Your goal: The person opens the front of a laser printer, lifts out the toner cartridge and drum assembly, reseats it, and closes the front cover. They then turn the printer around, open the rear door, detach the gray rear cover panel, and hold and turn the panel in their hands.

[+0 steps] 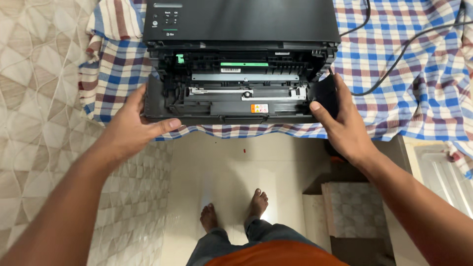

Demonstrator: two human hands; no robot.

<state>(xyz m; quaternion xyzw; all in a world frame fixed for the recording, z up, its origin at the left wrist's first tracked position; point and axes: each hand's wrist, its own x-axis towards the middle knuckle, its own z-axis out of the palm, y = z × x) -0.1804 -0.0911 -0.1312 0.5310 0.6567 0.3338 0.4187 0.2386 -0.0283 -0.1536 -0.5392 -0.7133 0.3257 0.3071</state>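
Hands gripping open printer, fingertips hidden

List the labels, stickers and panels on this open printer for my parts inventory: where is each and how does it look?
Warning sticker: front lower edge of the printer, small rectangle, orange, yellow and white.
Barcode label: inside, on the grey bar, small white strip.
Green strip label: above it, long and narrow.
Control panel: top left, black with small buttons.
Left hand and right hand grip the open front.
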